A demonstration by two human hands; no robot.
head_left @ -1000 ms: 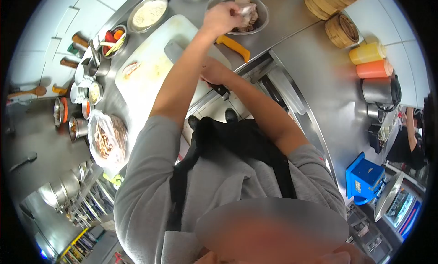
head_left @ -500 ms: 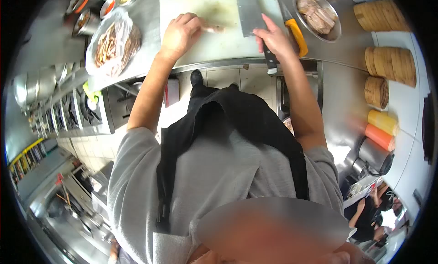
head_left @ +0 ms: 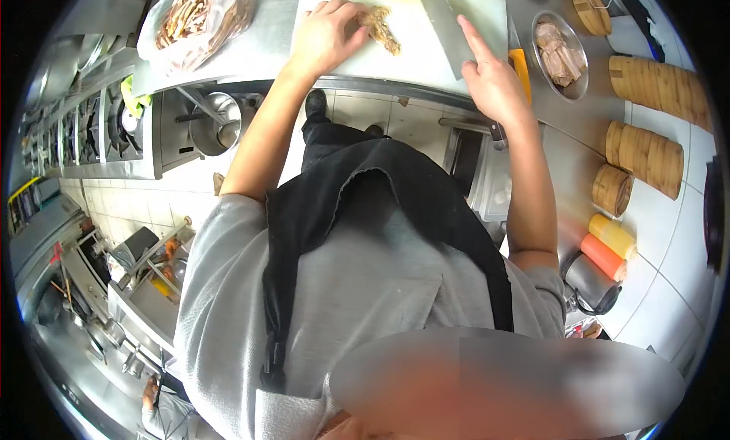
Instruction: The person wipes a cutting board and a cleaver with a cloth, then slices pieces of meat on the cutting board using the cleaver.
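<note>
My left hand (head_left: pixel 328 37) rests on the white cutting board (head_left: pixel 414 67) with its fingers curled. Its fingertips and thumb hold the left end of a brown, lumpy piece of meat (head_left: pixel 382 31). In my right hand (head_left: pixel 496 88) is a cleaver (head_left: pixel 447 31), the index finger stretched along its broad blade. The blade is over the right part of the board, apart from the meat, and its handle runs back under my palm and wrist.
A plastic bag of brown strips (head_left: pixel 199 22) sits left of the board. To the right are a yellow-handled tool (head_left: pixel 520 73), a metal bowl of meat pieces (head_left: pixel 561 56) and stacked bamboo steamers (head_left: pixel 645 158). The counter's metal edge (head_left: pixel 365 84) runs before me.
The view has shifted, moving the board up and right. A brown lumpy piece shows at my left hand where a thin pale strip lay. The cleaver's blade has turned more slanted and edge-on.
</note>
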